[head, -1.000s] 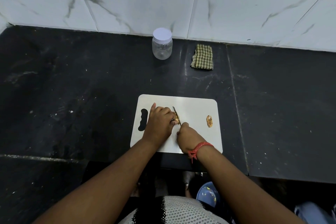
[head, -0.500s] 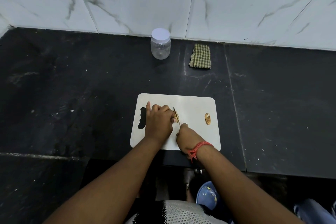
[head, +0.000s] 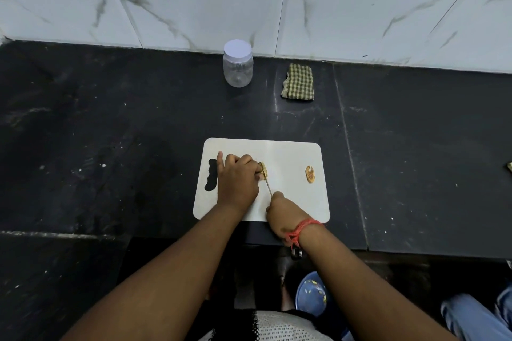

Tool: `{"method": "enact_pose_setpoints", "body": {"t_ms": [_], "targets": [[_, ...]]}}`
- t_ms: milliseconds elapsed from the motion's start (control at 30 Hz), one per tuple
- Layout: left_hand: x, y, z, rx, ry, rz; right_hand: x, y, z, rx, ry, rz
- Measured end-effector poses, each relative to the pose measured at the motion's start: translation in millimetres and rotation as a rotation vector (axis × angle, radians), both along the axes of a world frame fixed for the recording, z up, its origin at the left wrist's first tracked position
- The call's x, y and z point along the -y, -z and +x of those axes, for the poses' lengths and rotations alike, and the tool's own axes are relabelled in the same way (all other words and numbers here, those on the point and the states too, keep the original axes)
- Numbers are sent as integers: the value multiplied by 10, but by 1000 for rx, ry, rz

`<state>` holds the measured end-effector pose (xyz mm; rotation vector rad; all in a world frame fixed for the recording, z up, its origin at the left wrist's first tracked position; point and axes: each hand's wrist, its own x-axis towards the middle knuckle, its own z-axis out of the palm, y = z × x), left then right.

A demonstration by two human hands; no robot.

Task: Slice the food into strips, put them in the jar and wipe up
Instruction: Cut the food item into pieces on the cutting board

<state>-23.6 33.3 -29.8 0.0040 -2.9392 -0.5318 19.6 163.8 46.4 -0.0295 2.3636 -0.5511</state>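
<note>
Knife [head: 268,188] gripped in our R hand [head: 281,213]; L hand [head: 238,178], fingers curled, holds food [head: 263,169] on board [head: 291,152]; jar [head: 238,63] far.

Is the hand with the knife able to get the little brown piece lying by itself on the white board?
Probably yes. The small brown food piece lies alone on the white cutting board, with bare board between it and the right hand. That hand grips a thin knife, though, so it isn't free.

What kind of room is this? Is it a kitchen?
Most likely a kitchen. A white cutting board lies on a dark stone counter against a marbled tile wall, the right hand works a knife on a piece of food, and a lidded jar and checked cloth wait behind.
</note>
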Motion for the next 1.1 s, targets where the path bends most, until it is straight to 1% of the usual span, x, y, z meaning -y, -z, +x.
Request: {"method": "enact_pose_setpoints", "body": {"t_ms": [33, 67, 100, 133, 167, 233, 333, 467, 567, 667, 800, 1000, 1067, 1100], "targets": [[5, 4, -2, 2, 1, 0, -19, 42, 49, -40, -34, 52], [14, 1, -5, 2, 7, -6, -32, 81, 73, -16, 22, 19], [21, -3, -11, 3, 16, -15, -47, 81, 56, -29, -9, 18], [27, -13, -12, 5, 25, -24, -57, 69, 45, -40, -73, 66], [30, -21, -10, 8, 31, -31, -59, 76, 38, -50, -84, 75], [26, -39, -12, 5, 33, -36, -76, 75, 58, -58, -110, 72], [6, -38, -6, 0, 28, -35, -135, 135, 123, -79, -91, 29], [10, -37, -9, 4, 32, -41, -207, 124, 168, -36, -4, -32], [15, -55, -12, 6, 44, -43, -259, 89, 148, 50, 49, -88], [9, -55, -3, -11, 39, -39, -309, 60, 144, 137, 187, -248], [67, -68, -10, -37, -7, -33, -309, 22, 128, 131, 297, -365], [229, -102, -58, -129, -100, 33, -306, 64, -14, 104, 370, -412], [251, -107, -52, -148, -58, 32, -306, 86, -59, 94, 391, -422], [239, -103, -39, -150, -2, 17, -306, 87, -76, 98, 407, -433]]}}
